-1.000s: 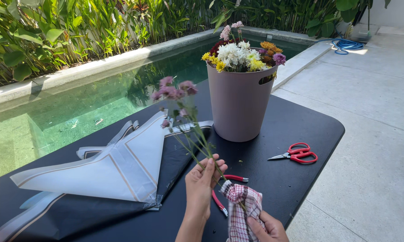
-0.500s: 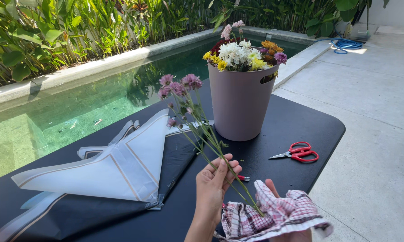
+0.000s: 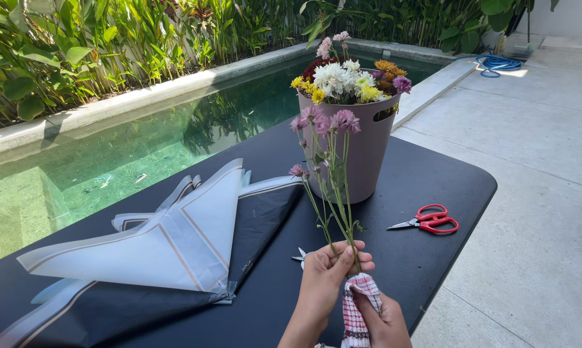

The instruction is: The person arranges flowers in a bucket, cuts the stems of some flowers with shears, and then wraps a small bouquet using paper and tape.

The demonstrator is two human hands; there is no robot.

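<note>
Left hand (image 3: 329, 274) has its grip pinched tight around the lower stems of a small bunch of pink-purple flowers (image 3: 326, 161), fingers curled over the stalks. Bunch stands nearly upright, blooms level with the rim of the bucket behind it. Stems pass in front of the bucket wall; whether they touch it can't be told.

Right hand (image 3: 378, 322) sits just below and beside the left, at the bottom edge of view. Its grip is pressed onto a red-and-white checked cloth (image 3: 358, 303), which is bunched up against the stem ends. Cloth touches the stems right under the left fingers.

Both hands hover over the near edge of the black desk (image 3: 445, 174).

On the desk:
- mauve plastic bucket (image 3: 368, 151), upright, packed with mixed white, yellow, orange and purple flowers (image 3: 345, 80)
- red-handled scissors (image 3: 429, 220), lying flat to the right of the bucket, well apart from the hands, blades pointing left
- folded pale-blue wrapping sheets (image 3: 168, 241) on top of a black sheet (image 3: 265, 212), left of the hands
- small metal tip (image 3: 299, 256) poking out just left of the left hand, mostly hidden

Beyond the desk: green pool (image 3: 110, 167) with a stone edge, dense plants behind it. Paved floor (image 3: 542, 129) on the right, blue hose (image 3: 497, 62) coiled far back.
</note>
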